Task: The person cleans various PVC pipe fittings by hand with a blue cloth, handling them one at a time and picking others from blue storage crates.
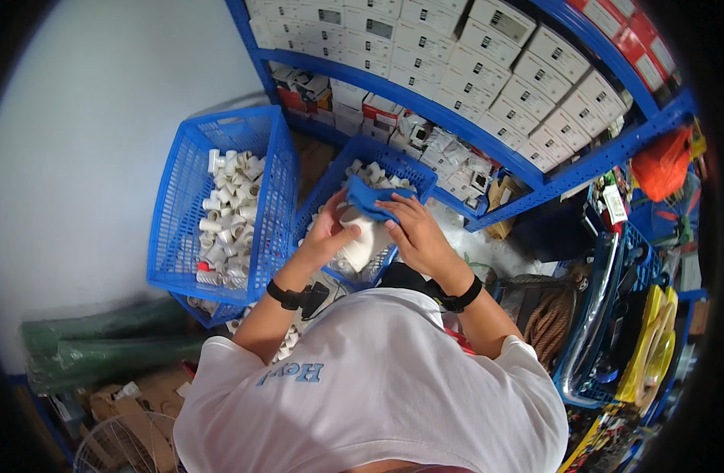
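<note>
My left hand point(328, 229) grips a large white plastic pipe fitting point(367, 241), fingers behind it and thumb across its side. A blue cloth point(368, 196) lies over the fitting's upper end, pressed there by my right hand point(414, 229). Both hands are above a blue plastic basket point(323, 188) that holds smaller white pipe fittings point(380, 174). Part of that basket's contents is hidden behind my hands and the large fitting.
To the left stands a taller blue crate point(286, 171) with many white tee and elbow fittings point(229, 201). Ahead, a blue metal shelf point(368, 75) carries stacked white boxes point(424, 41). Coiled rope point(548, 325) and a yellow plastic item point(645, 349) are at the right. Green wrapped rolls point(114, 349) lie left.
</note>
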`<state>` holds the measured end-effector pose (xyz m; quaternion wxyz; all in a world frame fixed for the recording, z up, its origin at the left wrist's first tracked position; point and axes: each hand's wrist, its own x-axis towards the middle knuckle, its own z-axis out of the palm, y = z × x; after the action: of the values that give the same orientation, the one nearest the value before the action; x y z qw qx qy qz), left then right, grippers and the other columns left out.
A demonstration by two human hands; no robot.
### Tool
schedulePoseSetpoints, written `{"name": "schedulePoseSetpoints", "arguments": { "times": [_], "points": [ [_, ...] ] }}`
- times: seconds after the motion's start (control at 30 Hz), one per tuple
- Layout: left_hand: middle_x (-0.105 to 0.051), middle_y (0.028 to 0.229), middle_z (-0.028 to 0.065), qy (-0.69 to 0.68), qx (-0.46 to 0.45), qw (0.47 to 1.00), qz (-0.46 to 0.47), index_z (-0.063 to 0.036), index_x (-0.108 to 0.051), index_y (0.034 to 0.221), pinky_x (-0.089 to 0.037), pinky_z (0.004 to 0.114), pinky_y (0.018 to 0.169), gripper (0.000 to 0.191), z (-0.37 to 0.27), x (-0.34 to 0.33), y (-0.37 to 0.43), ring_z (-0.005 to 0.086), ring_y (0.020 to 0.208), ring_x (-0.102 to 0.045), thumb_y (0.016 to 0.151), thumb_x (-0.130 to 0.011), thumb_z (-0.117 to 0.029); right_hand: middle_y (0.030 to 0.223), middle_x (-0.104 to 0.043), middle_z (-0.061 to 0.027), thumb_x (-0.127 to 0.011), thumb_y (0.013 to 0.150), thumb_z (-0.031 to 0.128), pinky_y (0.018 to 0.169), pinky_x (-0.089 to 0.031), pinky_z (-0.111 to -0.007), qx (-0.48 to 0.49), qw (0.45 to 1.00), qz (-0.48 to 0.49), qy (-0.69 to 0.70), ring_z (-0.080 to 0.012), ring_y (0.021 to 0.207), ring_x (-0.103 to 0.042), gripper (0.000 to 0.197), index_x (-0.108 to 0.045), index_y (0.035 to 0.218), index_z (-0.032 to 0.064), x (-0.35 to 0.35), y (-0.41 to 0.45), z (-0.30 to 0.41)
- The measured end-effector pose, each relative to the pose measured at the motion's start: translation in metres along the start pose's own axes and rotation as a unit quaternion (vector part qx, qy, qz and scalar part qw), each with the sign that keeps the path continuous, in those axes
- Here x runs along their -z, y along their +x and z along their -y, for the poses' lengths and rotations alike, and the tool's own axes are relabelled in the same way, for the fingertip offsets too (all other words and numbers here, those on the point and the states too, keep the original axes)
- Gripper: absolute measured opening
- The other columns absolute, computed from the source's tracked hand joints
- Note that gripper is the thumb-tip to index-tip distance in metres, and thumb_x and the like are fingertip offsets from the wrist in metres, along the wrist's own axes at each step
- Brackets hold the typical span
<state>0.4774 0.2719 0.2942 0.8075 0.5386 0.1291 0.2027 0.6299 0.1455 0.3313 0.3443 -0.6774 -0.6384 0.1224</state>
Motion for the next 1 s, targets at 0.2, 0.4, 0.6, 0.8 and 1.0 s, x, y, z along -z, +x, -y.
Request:
{"name": "schedulePoseSetpoints", "arguments": {
  "times": [0.2,0.4,0.6,0.8,1.0],
  "points": [
    [-0.044,0.118,0.0125,0.035,0.009,0.999,0.04,-0.0079,-0.014,0.133,-0.034,0.03,0.091,0.074,-0.009,-0.01,-0.002,0.0188,0.108,-0.044,0.078,-0.062,-0.017,0.093,-0.06,-0.0068,-0.041,0.089,0.027,0.077,-0.041,-0.024,-0.298,0.848,0.072,0.432,-0.0138,0.086,-0.055,0.033,-0.055,0.099,-0.0012,-0.003,-0.002,-0.032],
    [-0.043,0.119,0.0114,0.053,-0.03,0.997,-0.044,-0.0067,-0.021,0.131,-0.033,0.03,0.092,0.066,0.003,-0.01,0.019,0.0178,0.108,-0.042,0.078,-0.06,-0.014,0.091,-0.06,-0.0056,-0.044,0.087,0.029,0.072,-0.045,-0.026,-0.385,0.653,-0.025,0.652,-0.0144,0.079,-0.058,0.03,-0.056,0.095,0.0021,-0.009,0.013,-0.064],
    [-0.039,0.123,0.008,0.112,-0.003,0.988,-0.103,-0.0064,-0.024,0.13,-0.034,0.027,0.092,0.062,0.001,-0.002,0.032,0.015,0.113,-0.038,0.078,-0.058,-0.005,0.097,-0.059,-0.0081,-0.044,0.088,0.026,0.077,-0.045,-0.028,-0.355,0.632,-0.006,0.689,-0.0169,0.086,-0.057,0.033,-0.052,0.103,-0.0013,0.006,0.027,-0.09],
    [-0.039,0.121,0.0093,0.323,-0.004,0.929,-0.18,-0.0051,-0.029,0.128,-0.04,0.03,0.087,0.064,-0.003,-0.011,0.052,0.0164,0.109,-0.043,0.074,-0.064,-0.011,0.102,-0.057,-0.0081,-0.044,0.088,0.029,0.083,-0.043,-0.029,-0.314,0.648,0.055,0.692,-0.0171,0.091,-0.056,0.037,-0.049,0.108,-0.0014,0.006,0.046,-0.115],
    [-0.05,0.105,0.0085,0.292,0.028,0.899,-0.325,-0.0055,-0.034,0.123,-0.046,0.026,0.072,0.056,0.017,-0.004,0.036,0.0145,0.092,-0.053,0.075,-0.063,-0.008,0.104,-0.055,-0.0077,-0.042,0.089,0.029,0.081,-0.044,-0.029,-0.277,0.637,0.102,0.712,-0.0163,0.092,-0.055,0.037,-0.047,0.109,-0.0014,0.008,0.064,-0.127]
  ]
}}
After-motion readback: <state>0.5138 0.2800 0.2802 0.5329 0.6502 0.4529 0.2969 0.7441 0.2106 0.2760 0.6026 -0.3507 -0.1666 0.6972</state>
